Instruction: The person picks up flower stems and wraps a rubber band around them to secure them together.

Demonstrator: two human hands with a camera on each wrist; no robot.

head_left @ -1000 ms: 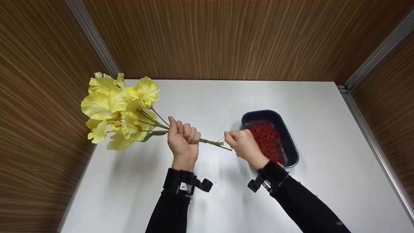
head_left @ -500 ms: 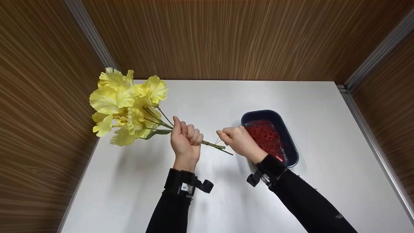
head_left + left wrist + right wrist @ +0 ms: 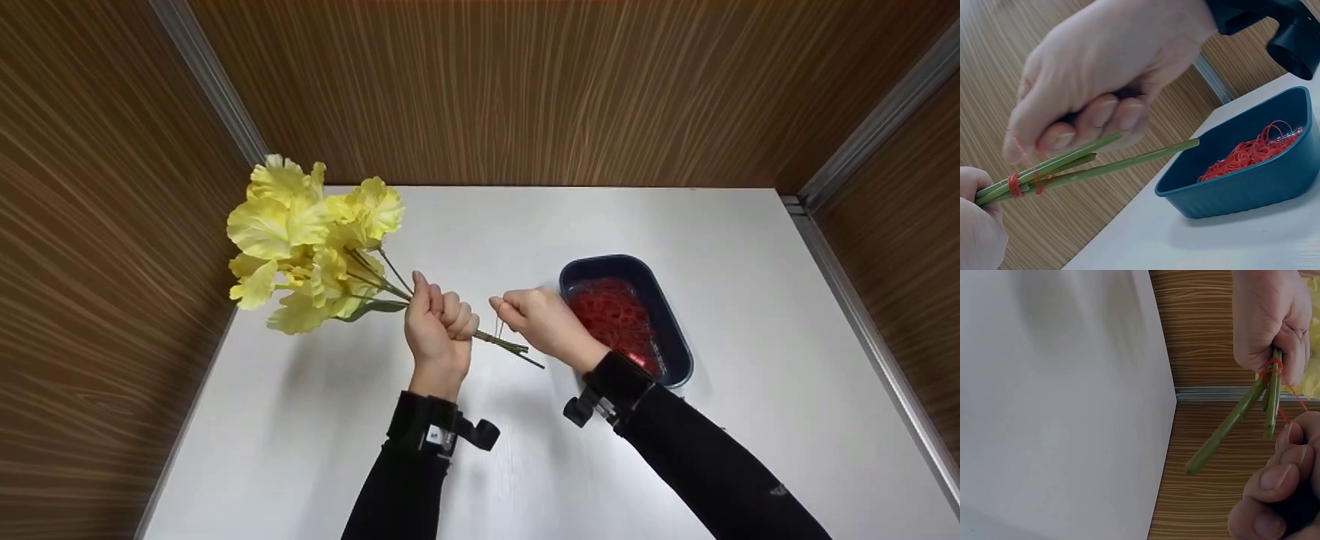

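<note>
My left hand (image 3: 440,324) grips a bunch of yellow artificial flowers (image 3: 315,240) by the green stems (image 3: 510,348), above the white table (image 3: 480,465). A thin red rubber band (image 3: 1014,184) is wound round the stems just beside the left fist (image 3: 1268,318). My right hand (image 3: 534,319) pinches a stretched loop of that rubber band (image 3: 1292,396) close to the stem ends. In the left wrist view the right hand (image 3: 1106,84) hovers over the stems (image 3: 1100,163).
A dark blue tray (image 3: 667,315) full of red rubber bands (image 3: 615,315) sits on the table right of my right hand. Wood-grain walls close the table in at the back and on both sides.
The bouquet and left hand have shifted right and slightly down. The right hand moved left and up, closer to the left fist, pulling the rubber band along the stems.
</note>
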